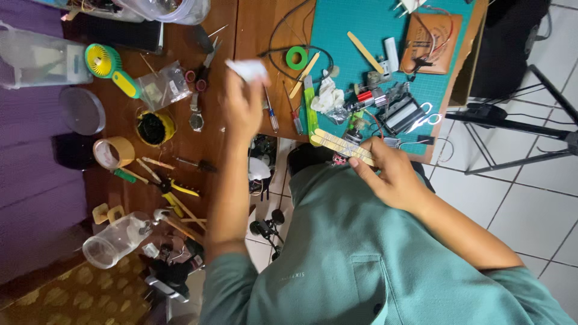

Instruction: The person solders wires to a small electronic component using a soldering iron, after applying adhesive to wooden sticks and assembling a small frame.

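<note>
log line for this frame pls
left hand: holds white tissue, raised over wooden desk | right hand: grips wooden stick assembly | teal cutting mat: cluttered

Left hand (244,105) lifts white tissue (247,69); right hand (388,174) grips joined wooden sticks (342,146).

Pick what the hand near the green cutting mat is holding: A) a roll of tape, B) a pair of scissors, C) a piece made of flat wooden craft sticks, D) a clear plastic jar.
C: the right hand grips a piece of flat wooden craft sticks at the edge of the green cutting mat, while the left hand holds a small white scrap.
</note>
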